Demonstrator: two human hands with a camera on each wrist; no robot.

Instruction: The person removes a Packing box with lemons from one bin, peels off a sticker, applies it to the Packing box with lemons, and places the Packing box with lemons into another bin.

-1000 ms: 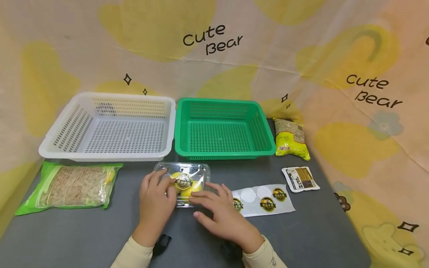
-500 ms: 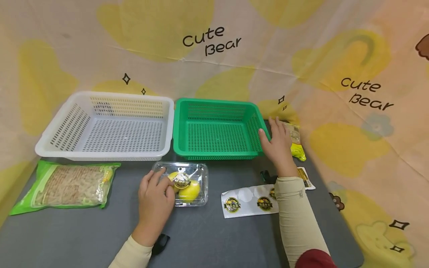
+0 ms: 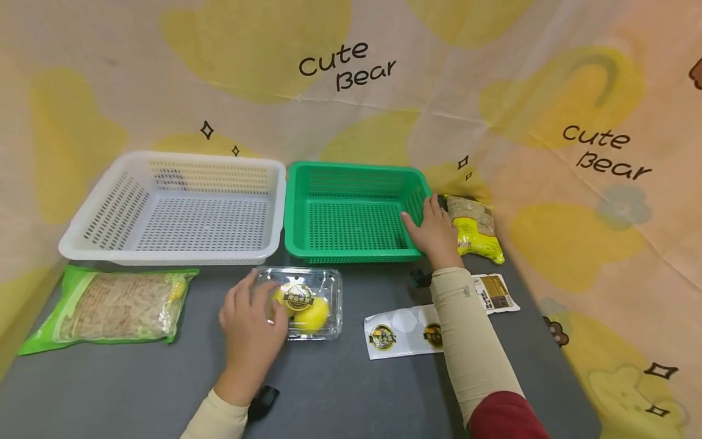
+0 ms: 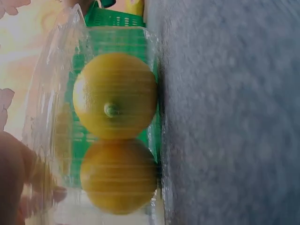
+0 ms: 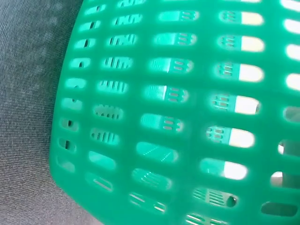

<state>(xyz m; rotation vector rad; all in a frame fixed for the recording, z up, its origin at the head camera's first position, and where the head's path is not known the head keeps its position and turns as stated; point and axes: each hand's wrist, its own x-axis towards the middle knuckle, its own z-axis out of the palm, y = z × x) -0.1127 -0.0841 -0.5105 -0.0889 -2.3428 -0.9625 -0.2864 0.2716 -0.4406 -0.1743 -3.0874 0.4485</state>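
Note:
A clear plastic clamshell box [image 3: 333, 305] with two round yellow citrus fruits [image 3: 311, 314] stands at the table's middle. A black and gold round sticker [image 3: 298, 298] is on its lid. My left hand [image 3: 253, 323] is at the box's left end, fingers loosely bent over its edge; the left wrist view has the fruits [image 4: 115, 96] close up through the wall. My right hand [image 3: 437, 236] is at the right rim of the green basket [image 3: 351, 253], thumb over the inside and fingers straight along the rim. The basket's slotted side [image 5: 140, 108] fills the right wrist view.
A white basket [image 3: 175, 259] stands left of the green one. A green-edged food bag [image 3: 117, 305] lies front left, a yellow bag [image 3: 476, 228] back right. A sticker sheet [image 3: 403, 329] and a small white packet [image 3: 499, 292] lie right, partly under my right arm. Printed cloth hangs behind.
My right hand has left the box and reached forward right to the green basket's side, then shifted left onto its rim. My left hand's fingers have shifted slightly left at the box.

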